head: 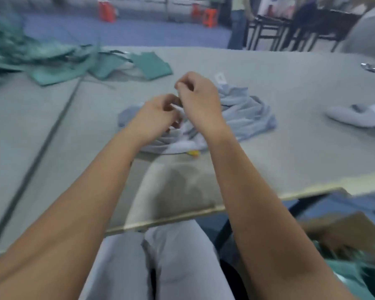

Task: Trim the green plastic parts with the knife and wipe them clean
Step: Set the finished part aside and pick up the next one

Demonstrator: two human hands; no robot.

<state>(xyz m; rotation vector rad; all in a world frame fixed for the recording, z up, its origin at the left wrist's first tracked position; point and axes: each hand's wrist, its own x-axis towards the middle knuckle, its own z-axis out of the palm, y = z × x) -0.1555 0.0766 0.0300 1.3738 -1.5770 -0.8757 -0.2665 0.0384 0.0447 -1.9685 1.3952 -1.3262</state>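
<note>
The view is motion-blurred. My left hand [158, 113] and my right hand [198, 98] hover close together above a crumpled pale blue cloth [245, 114] in the middle of the grey table [290, 148]. Fingers of both hands are curled. A small whitish piece [178, 108] shows between them, and my left hand's fingers seem to hold it. My right thumb and forefinger meet at the top; what they pinch is too blurred to tell. Green plastic parts [52, 61] lie heaped at the far left. A small yellow thing [193, 153] peeks from under the cloth's near edge.
A second grey-blue cloth [353, 115] lies at the right, and a small shiny object [368, 67] sits at the far right. A cardboard box [346, 232] with green pieces stands below the table's right corner. My knees are under the near edge. People and stools stand behind.
</note>
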